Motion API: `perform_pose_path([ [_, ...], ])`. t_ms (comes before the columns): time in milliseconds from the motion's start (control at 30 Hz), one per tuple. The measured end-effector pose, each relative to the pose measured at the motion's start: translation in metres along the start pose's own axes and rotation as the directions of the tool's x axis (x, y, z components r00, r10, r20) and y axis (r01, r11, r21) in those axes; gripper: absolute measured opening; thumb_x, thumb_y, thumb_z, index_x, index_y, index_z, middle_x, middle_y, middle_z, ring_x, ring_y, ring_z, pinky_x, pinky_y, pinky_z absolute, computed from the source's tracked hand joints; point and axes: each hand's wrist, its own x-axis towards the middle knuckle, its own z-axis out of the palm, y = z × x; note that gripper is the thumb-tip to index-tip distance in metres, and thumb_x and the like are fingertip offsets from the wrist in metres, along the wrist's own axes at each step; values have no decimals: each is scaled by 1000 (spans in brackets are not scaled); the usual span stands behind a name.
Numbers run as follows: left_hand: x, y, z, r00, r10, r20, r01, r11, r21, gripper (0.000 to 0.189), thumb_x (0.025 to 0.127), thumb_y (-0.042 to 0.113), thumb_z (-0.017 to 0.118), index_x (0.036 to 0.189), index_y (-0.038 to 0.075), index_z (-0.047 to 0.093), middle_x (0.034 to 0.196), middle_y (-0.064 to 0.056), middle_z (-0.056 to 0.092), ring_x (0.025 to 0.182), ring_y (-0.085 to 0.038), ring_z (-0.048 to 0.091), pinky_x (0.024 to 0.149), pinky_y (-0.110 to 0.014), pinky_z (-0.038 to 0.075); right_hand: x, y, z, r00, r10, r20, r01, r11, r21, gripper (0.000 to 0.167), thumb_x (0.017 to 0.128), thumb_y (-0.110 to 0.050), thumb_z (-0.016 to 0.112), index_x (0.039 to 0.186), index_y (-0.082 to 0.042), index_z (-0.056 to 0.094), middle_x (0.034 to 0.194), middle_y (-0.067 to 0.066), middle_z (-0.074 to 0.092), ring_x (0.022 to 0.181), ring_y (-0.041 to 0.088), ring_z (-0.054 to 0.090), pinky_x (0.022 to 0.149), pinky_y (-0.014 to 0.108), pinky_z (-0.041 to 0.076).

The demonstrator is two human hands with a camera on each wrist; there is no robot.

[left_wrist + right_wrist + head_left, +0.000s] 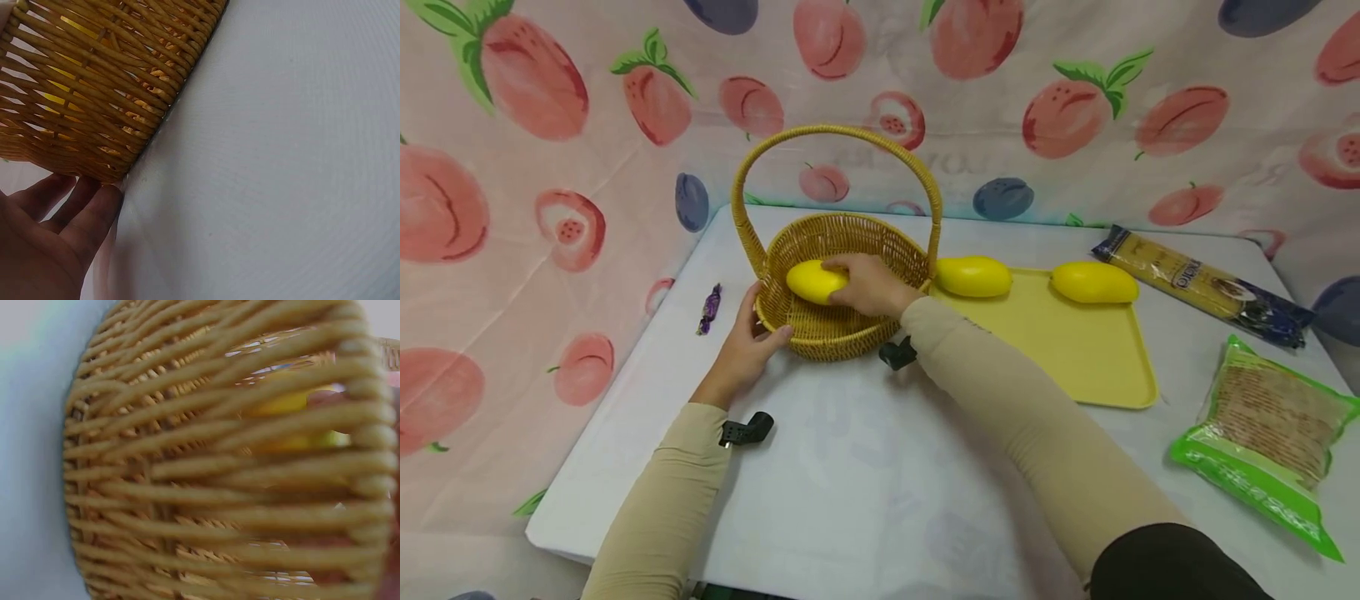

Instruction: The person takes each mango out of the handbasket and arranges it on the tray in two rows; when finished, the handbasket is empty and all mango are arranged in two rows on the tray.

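A wicker basket (827, 346) with a tall arched handle stands toward the back of the table. My left hand (741, 354) holds its left side, thumb near the rim; in the left wrist view the fingers (94, 215) bear on the outside of the weave low down. Reaching inside over the right part of the rim, my right hand (872, 286) grips a smooth yellow mango (812, 282) by its right end. The right wrist view looks through the woven wall, where the mango (281, 403) and a fingertip show partly hidden.
Right of the basket, two more yellow mangoes (973, 277) (1094, 282) lie at the back of a yellow tray (1060, 358). Farther right are a long pasta packet (1206, 285) and a green-edged bag (1266, 425). A purple-wrapped candy (709, 310) lies left of the basket.
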Motion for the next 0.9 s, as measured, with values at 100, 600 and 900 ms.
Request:
perform_pose_path([
  [100, 0, 0, -1, 1000, 1, 2, -1, 1000, 6, 88, 101, 27, 61, 161, 35, -3, 158, -22, 28, 138, -38, 37, 114, -53, 26, -5, -1, -6, 1000, -13, 3, 13, 1000, -7, 57, 94, -21, 72, 147, -12, 52, 149, 6, 49, 132, 19, 45, 108, 34, 37],
  [600, 2, -2, -1, 1000, 11, -5, -11, 999, 34, 90, 101, 26, 61, 161, 31, -5, 159, -23, 25, 138, -39, 36, 115, -54, 23, -41, -9, -36, 998, -59, 33, 61, 995, -78, 57, 94, -15, 67, 149, -12, 50, 148, 5, 50, 131, 20, 44, 107, 35, 37],
  [900, 4, -3, -1, 1000, 15, 1, -15, 999, 42, 91, 100, 26, 62, 162, 28, -5, 158, -24, 26, 137, -40, 36, 115, -54, 24, -68, -10, -50, 996, -79, 28, 81, 992, -99, 58, 93, -16, 71, 147, -14, 52, 146, 3, 52, 129, 21, 46, 105, 35, 40],
])
